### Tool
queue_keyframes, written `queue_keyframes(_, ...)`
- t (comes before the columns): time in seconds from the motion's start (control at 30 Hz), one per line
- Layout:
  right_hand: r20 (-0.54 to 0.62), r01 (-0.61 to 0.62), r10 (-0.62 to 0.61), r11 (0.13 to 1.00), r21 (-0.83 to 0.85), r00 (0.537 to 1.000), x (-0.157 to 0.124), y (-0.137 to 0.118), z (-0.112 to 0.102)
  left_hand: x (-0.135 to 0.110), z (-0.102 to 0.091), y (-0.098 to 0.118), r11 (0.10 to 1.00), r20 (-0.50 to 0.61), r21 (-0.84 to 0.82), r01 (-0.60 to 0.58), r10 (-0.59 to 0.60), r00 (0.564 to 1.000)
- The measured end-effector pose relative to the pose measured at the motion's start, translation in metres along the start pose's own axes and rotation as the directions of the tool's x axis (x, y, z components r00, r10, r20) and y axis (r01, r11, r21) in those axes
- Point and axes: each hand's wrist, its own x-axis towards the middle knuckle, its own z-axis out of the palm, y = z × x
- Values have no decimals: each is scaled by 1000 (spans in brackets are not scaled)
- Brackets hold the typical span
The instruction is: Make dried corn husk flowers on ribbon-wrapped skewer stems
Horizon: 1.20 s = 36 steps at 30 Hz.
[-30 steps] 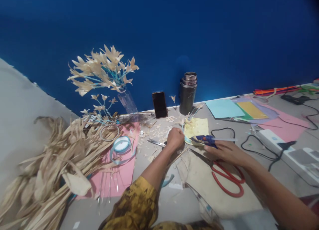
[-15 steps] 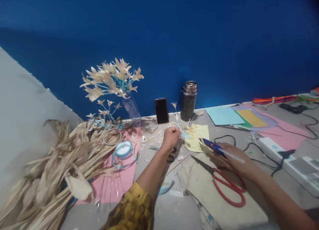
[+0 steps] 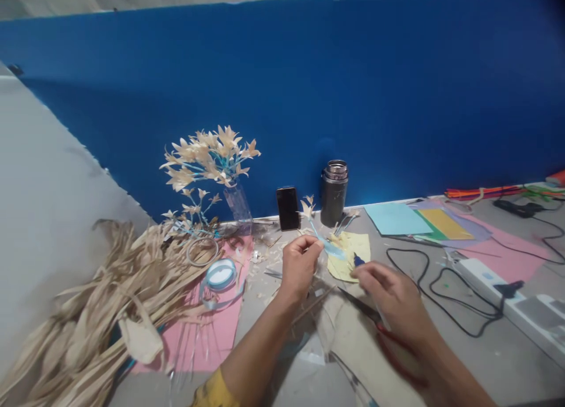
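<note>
My left hand (image 3: 300, 264) is closed in a pinch on the stem of a small pale flower (image 3: 308, 207), which stands up above the fingers. A light blue strip (image 3: 334, 250) trails from that stem to the right, over a yellow sheet (image 3: 361, 245). My right hand (image 3: 392, 292) is closed around a blue glue gun (image 3: 358, 259); only its tip shows past the fingers, the rest being hidden. Red-handled scissors (image 3: 359, 304) lie under my right hand and forearm, on a beige cloth-like piece.
Dried husks (image 3: 97, 289) pile up at left beside a roll of light blue tape (image 3: 220, 274) on pink paper. Pale flowers (image 3: 207, 157) stand in a clear vase (image 3: 238, 207). A phone (image 3: 288, 209) and a flask (image 3: 334, 195) stand by the blue wall. A power strip (image 3: 489, 289) is at right.
My right hand has turned with the glue gun, which now mostly hides behind the fingers. The flower shows more fully above my left hand. The black cable has shifted, and the view has tilted up.
</note>
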Motion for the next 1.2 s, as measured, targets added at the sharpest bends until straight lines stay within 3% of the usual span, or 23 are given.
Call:
queue_keyframes(0.1, 73, -82, 70, 981, 175, 995, -4, -15, 32, -9, -9, 2, 999, -28, -32, -25, 24, 999)
queue_keyframes(0.23, 33, -81, 77, 986, 148, 997, -4, -14, 57, -18, -25, 1, 999, -116, -1, -39, 39, 992)
queue_keyframes(0.37, 22, 3, -3, 1000, 12, 1000, -4, -13, 67, -21, -35, 1, 999, -147, 15, -28, 30, 989)
queue_keyframes(0.53, 38, 49, -48, 999, -10, 998, -6, -15, 74, -23, -42, 6, 1000, -58, -31, 1, -2, 998)
queue_keyframes(0.7, 91, -54, 45, 993, 103, 995, -4, -19, 80, -28, -44, 6, 990, -9, -113, 90, -91, 996)
queue_keyframes(0.83, 213, -176, 120, 948, 266, 970, 0, -16, 86, -31, -46, 1, 986, 8, -132, 102, -102, 995)
queue_keyframes(0.93, 332, -316, 175, 841, 438, 927, 1, -13, 90, -34, -48, -3, 983, 7, -147, 114, -114, 993)
queue_keyframes(1.07, 499, -502, 177, 565, 655, 849, -2, -15, 95, -40, -50, -8, 965, 55, -214, 154, -146, 988)
queue_keyframes(1.2, 587, -601, 154, 334, 726, 794, -6, -15, 99, -47, -53, -12, 934, 85, -307, 185, -167, 982)
